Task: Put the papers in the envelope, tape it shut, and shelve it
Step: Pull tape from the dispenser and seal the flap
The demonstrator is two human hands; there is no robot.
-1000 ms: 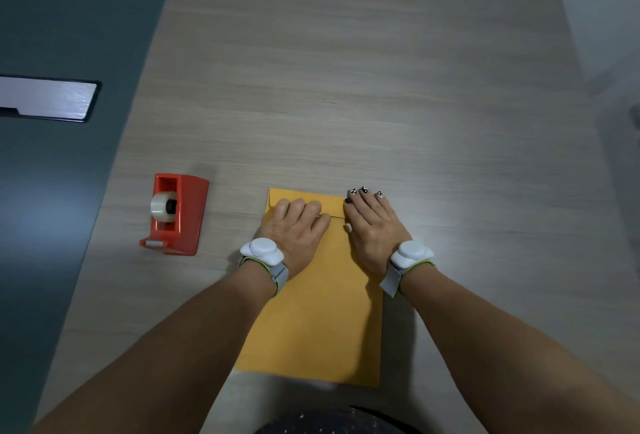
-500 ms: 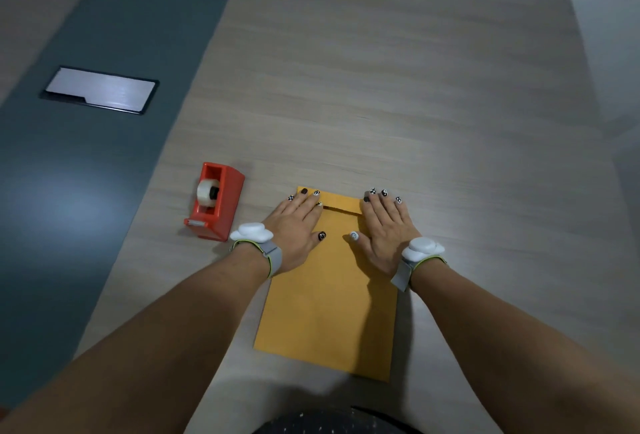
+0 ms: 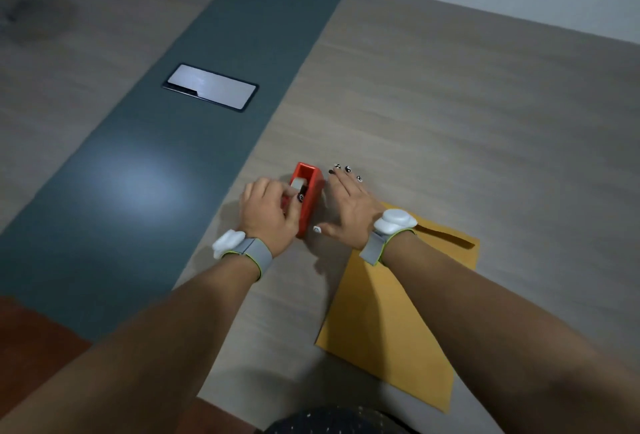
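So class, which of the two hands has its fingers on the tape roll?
The left hand: its fingers reach into the red tape dispenser at the roll. The right hand lies flat, open, beside it.

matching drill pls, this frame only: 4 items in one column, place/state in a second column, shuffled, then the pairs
Items
1. tape dispenser
2. envelope
3. left hand
4. right hand

Place or state
A. lies flat on the wooden table top, flap end partly lifted, no hand on it
B. stands between the two hands
C. fingers at the tape roll
D. open, fingers spread, just right of the red body

Pairs: 1-B, 2-A, 3-C, 4-D
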